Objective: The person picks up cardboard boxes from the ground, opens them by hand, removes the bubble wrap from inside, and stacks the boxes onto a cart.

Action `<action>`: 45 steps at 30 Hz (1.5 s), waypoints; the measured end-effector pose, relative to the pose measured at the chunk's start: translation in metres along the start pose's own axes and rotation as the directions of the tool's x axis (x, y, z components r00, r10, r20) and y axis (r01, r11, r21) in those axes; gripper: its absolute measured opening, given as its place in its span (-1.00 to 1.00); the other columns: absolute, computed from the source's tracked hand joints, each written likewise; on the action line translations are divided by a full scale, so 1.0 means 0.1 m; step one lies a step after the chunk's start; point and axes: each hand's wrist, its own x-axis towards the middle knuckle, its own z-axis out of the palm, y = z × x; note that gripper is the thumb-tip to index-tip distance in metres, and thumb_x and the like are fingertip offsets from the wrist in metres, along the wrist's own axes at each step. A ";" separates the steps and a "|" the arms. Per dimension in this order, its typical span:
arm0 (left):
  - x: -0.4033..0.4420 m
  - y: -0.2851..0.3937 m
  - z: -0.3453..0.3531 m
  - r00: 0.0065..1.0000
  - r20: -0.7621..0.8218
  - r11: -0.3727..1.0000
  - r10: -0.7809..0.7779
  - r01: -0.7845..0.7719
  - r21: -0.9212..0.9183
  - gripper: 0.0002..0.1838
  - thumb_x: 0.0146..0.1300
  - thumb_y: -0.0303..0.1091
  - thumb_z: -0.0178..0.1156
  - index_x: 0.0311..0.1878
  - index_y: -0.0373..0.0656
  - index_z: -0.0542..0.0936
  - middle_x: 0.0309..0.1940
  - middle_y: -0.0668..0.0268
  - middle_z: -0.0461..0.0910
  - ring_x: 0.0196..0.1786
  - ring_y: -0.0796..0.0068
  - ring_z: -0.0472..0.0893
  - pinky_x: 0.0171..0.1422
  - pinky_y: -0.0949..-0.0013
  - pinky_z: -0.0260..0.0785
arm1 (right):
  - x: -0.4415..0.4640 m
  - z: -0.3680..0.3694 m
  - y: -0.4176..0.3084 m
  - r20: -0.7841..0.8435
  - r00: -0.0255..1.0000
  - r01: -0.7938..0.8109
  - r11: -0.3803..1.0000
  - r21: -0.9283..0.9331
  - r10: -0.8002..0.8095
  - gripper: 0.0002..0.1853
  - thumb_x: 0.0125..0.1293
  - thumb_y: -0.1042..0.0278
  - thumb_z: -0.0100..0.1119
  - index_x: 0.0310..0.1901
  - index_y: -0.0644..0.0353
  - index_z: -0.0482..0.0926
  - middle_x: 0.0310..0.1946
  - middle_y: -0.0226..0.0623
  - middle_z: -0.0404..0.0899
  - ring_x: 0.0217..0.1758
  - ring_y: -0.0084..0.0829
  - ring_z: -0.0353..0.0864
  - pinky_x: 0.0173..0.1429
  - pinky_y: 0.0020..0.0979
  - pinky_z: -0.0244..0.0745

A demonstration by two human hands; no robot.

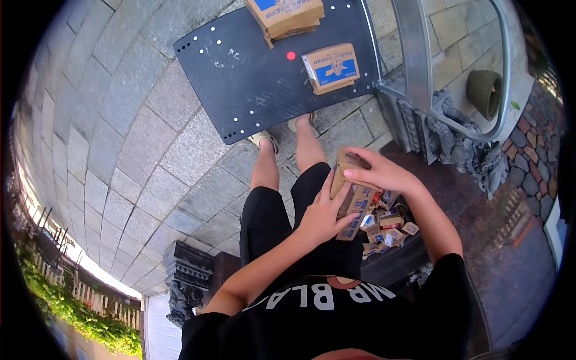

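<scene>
Between my two hands, above my right thigh, is a brown cardboard box (pixel 359 201) with blue print on its side, tilted upright. My left hand (pixel 324 213) grips its near left side with the fingers spread along it. The fingers of my right hand (pixel 384 171) hold its upper end, thumb on the edge. Just beyond and partly behind the box lies a pile of small printed cartons (pixel 390 221), some of them overlapping. What is inside the held box cannot be seen.
A black platform cart (pixel 240 78) with a metal handle frame (pixel 418 54) stands ahead of my feet. It carries one blue-printed carton (pixel 332 71) and a stack of flat cartons (pixel 288 21). To the right are carved stone (pixel 468 144) and a round pot (pixel 483 93).
</scene>
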 end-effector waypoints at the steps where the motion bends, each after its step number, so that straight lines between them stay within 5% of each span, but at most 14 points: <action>1: 0.02 0.00 0.05 0.999 -0.039 1.000 -0.027 0.027 -0.017 -0.08 0.24 0.10 0.26 0.52 -0.16 0.11 0.49 -0.23 -0.04 0.37 -0.31 0.32 0.33 0.05 0.38 | 0.00 -0.03 -0.03 0.021 1.000 -0.007 1.000 0.023 0.006 -0.02 0.20 -0.31 0.27 0.37 0.42 0.27 0.28 0.17 0.36 0.36 -0.09 0.38 0.43 -0.24 0.25; 5: 0.18 0.04 0.09 0.995 -0.074 0.998 -0.061 0.063 0.025 -0.04 0.23 0.07 0.29 0.48 -0.32 0.08 0.48 -0.17 0.02 0.27 -0.26 0.44 0.24 0.07 0.45 | 0.04 -0.19 0.09 0.051 0.999 -0.002 0.999 0.048 0.000 -0.02 0.22 -0.29 0.26 0.38 0.46 0.25 0.31 0.20 0.33 0.38 -0.07 0.36 0.45 -0.23 0.23; 13: 0.36 -0.02 0.22 0.994 -0.072 0.994 -0.080 0.085 0.069 0.10 0.12 0.02 0.41 0.51 -0.33 -0.02 0.47 -0.05 0.14 0.11 0.01 0.63 0.09 0.23 0.54 | 0.03 -0.18 0.26 -0.047 0.967 0.221 0.919 -0.326 -0.249 0.03 -0.04 -0.04 0.54 0.35 0.48 0.28 0.30 0.21 0.37 0.38 -0.05 0.39 0.42 -0.26 0.28; 15: 0.30 -0.02 0.23 0.963 -0.129 0.915 -0.238 0.178 -0.363 0.23 0.06 -0.12 0.49 0.55 -0.26 -0.21 0.48 -0.08 0.11 0.18 0.03 0.60 0.13 0.23 0.54 | 0.03 -0.21 0.27 -0.073 0.953 0.245 0.887 -0.391 -0.295 -0.01 -0.04 0.00 0.55 0.32 0.48 0.32 0.26 0.20 0.42 0.34 -0.07 0.45 0.38 -0.27 0.33; 16: 0.29 -0.05 0.21 0.964 -0.125 0.917 -0.237 0.179 -0.357 0.23 0.06 -0.12 0.49 0.55 -0.26 -0.21 0.48 -0.08 0.11 0.18 0.03 0.60 0.13 0.23 0.54 | 0.03 -0.23 0.30 -0.123 0.957 0.209 0.918 -0.337 -0.263 -0.07 -0.04 0.05 0.55 0.29 0.47 0.37 0.20 0.18 0.48 0.28 -0.10 0.51 0.33 -0.28 0.38; 18: 0.27 -0.16 0.12 0.961 -0.205 0.767 -0.185 0.011 -0.642 0.30 0.05 -0.26 0.51 0.55 -0.20 -0.35 0.50 -0.12 0.06 0.31 0.03 0.49 0.30 0.14 0.42 | 0.03 -0.30 0.34 -0.178 0.957 0.174 0.946 -0.273 -0.227 -0.13 -0.04 0.10 0.56 0.26 0.46 0.41 0.14 0.15 0.54 0.22 -0.13 0.57 0.28 -0.29 0.43; 20: 0.45 -0.63 0.22 0.989 -0.073 0.852 -0.130 0.074 -0.518 0.12 0.21 -0.11 0.39 0.56 -0.24 -0.21 0.45 -0.21 0.13 0.46 0.03 0.29 0.52 0.11 0.10 | 0.02 -0.41 0.35 -0.138 0.981 0.109 0.978 -0.176 -0.134 -0.19 -0.05 0.19 0.58 0.22 0.42 0.47 0.06 0.13 0.60 0.16 -0.19 0.63 0.22 -0.33 0.48; 23: 0.94 -1.23 0.51 0.972 -0.006 0.753 -0.234 0.178 -0.634 -0.01 0.34 0.01 0.23 0.56 -0.25 -0.14 0.44 -0.19 0.17 0.48 0.07 0.24 0.53 0.12 0.06 | 0.05 -0.48 0.39 -0.116 0.971 0.193 0.970 -0.150 -0.211 -0.21 -0.10 0.22 0.61 0.20 0.38 0.51 0.05 0.09 0.62 0.16 -0.22 0.63 0.23 -0.36 0.47; 26: 1.27 -1.27 0.55 0.926 0.296 0.622 -0.234 0.377 -0.687 -0.13 0.42 0.15 0.06 0.55 -0.20 -0.01 0.44 -0.05 0.22 0.46 0.16 0.26 0.52 0.15 0.08 | 0.13 -0.56 0.63 -0.157 0.908 0.357 0.913 -0.195 -0.389 -0.21 -0.15 0.28 0.64 0.18 0.37 0.53 0.07 0.04 0.62 0.15 -0.25 0.64 0.23 -0.39 0.47; 28: 1.25 -1.19 0.70 0.765 0.570 0.046 -0.299 0.608 -0.793 -0.17 0.44 0.29 -0.14 0.54 -0.14 0.10 0.52 0.15 0.13 0.50 0.21 0.22 0.55 0.10 0.03 | 0.13 -0.65 0.77 -0.198 0.911 0.349 0.932 -0.097 -0.361 -0.22 -0.16 0.32 0.63 0.18 0.35 0.55 0.08 -0.01 0.63 0.15 -0.30 0.63 0.23 -0.39 0.47; 29: 1.24 -1.23 0.68 0.761 0.608 -0.057 -0.227 0.613 -0.788 -0.15 0.39 0.35 -0.11 0.51 -0.11 0.15 0.45 0.18 0.26 0.46 0.21 0.29 0.52 0.09 0.11 | 0.12 -0.67 0.84 -0.240 0.911 0.346 0.938 0.005 -0.335 -0.24 -0.17 0.37 0.63 0.17 0.34 0.56 0.08 -0.05 0.64 0.14 -0.35 0.63 0.23 -0.39 0.47; 36: 1.25 -1.24 0.25 0.765 0.617 -0.103 -0.184 0.609 -0.786 -0.18 0.40 0.32 -0.08 0.45 -0.19 0.24 0.35 0.13 0.40 0.34 0.22 0.44 0.42 0.10 0.30 | 0.27 -0.83 0.98 -0.240 0.952 0.270 0.890 0.367 -0.190 -0.32 -0.13 0.51 0.58 0.14 0.28 0.61 0.03 -0.23 0.67 0.09 -0.53 0.61 0.21 -0.42 0.49; 42: 1.39 -0.54 -0.07 0.741 0.611 -0.109 -0.277 0.608 -0.787 -0.29 0.40 0.13 0.10 0.40 -0.22 0.31 0.29 0.12 0.47 0.30 0.25 0.49 0.38 0.13 0.36 | 0.57 -1.00 1.06 -0.314 0.915 0.367 0.850 0.379 -0.254 -0.40 -0.14 0.59 0.53 0.07 0.29 0.64 -0.03 -0.26 0.70 0.03 -0.48 0.65 0.15 -0.41 0.54; 45: 1.55 -0.32 -0.18 0.768 0.464 0.022 -0.442 0.526 -0.850 -0.33 0.38 0.01 0.18 0.39 -0.21 0.30 0.22 0.11 0.51 0.23 0.29 0.55 0.31 0.14 0.44 | 0.57 -1.17 1.05 -0.355 0.851 0.473 0.859 0.196 -0.388 -0.32 -0.08 0.49 0.52 0.19 0.25 0.55 0.18 -0.19 0.56 0.25 -0.36 0.50 0.33 -0.31 0.39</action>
